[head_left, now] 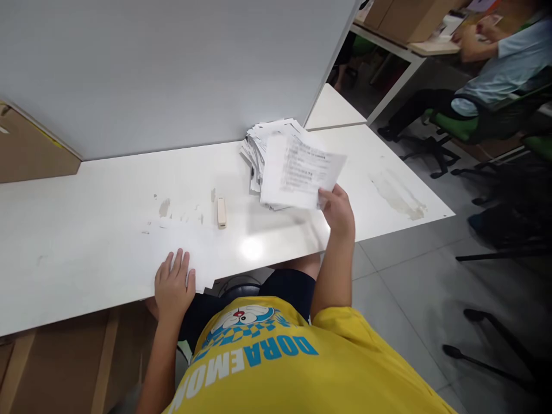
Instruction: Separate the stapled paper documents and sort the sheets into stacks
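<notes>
My right hand (337, 208) pinches the lower right corner of a printed sheet of paper (302, 172), thumb on top. The sheet is tilted over an untidy stack of papers (257, 141) and hides much of it; its print is blurred. Near the front edge of the desk, my left hand (175, 282) lies flat with its fingers stretched out on blank white paper (200, 261). Whether that is one sheet or more, I cannot tell. Between the two hands rests a small cream oblong object (221, 213), shaped like a mini stapler.
The white desk (86, 230) has worn patches and ends at the right. A grey partition (172, 69) stands behind it, with a cardboard box (34, 144) at the left. Beyond the desk, a seated person (500, 75) works at another table near office chairs (452, 123).
</notes>
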A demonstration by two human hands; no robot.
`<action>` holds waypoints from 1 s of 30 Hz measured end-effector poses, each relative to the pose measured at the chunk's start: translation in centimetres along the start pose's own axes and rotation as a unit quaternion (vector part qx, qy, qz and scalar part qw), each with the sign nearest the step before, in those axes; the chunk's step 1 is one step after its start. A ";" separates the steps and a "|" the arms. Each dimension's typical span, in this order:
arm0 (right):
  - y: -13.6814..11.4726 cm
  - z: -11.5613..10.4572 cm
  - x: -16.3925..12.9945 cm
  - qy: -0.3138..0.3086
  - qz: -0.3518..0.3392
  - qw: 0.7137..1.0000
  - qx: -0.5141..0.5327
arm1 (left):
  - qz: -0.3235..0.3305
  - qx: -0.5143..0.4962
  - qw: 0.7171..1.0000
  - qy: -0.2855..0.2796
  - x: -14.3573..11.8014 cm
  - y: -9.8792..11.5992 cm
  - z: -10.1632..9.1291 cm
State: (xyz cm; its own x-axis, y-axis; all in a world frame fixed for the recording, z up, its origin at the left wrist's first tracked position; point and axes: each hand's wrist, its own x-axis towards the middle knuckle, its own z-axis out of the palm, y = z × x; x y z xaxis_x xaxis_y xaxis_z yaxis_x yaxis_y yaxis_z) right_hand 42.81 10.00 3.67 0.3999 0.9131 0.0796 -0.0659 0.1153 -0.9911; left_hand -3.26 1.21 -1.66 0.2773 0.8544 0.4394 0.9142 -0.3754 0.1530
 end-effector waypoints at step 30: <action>6.1 4.4 4.1 0.289 -0.059 0.903 -0.313 | 0.181 -0.014 0.980 -0.087 -2.4 -1.7 -2.2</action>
State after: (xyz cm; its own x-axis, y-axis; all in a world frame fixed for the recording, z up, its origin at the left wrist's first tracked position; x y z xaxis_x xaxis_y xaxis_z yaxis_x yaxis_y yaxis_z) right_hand 40.00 16.12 -1.57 0.7926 0.5317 0.2985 0.4654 -0.2113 -0.8595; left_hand -6.11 -1.03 -1.06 0.6295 0.7114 0.3123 0.7392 -0.6722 0.0413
